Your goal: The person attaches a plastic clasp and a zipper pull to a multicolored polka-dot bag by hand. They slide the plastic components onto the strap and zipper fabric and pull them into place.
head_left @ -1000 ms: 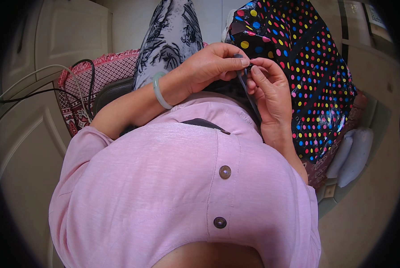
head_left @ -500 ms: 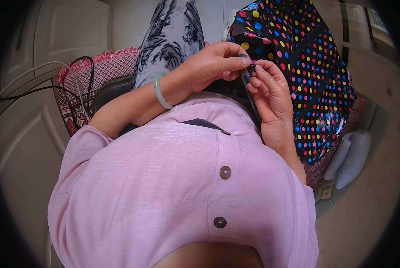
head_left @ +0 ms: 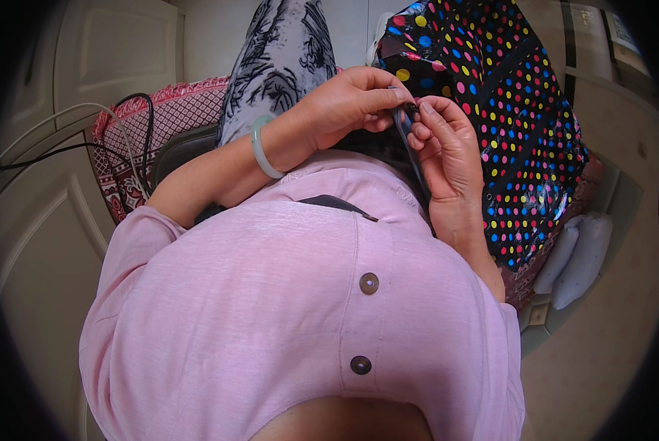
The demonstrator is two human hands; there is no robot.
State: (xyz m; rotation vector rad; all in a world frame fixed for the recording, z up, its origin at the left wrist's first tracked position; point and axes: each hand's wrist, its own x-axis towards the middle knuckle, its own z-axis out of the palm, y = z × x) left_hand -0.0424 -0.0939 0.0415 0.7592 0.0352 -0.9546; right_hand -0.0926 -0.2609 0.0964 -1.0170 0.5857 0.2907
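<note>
The left hand (head_left: pixel 353 103) has shifted slightly away from the body, pinching a dark strap (head_left: pixel 407 134) that runs alongside the right hand (head_left: pixel 449 143), whose fingertips grip a small dark piece (head_left: pixel 411 111).

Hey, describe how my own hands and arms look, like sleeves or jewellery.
Your left hand and right hand are both ungloved. A smooth, pale green bangle rings the left wrist; none shows on the right. Pink sleeves leave the forearms bare.
</note>
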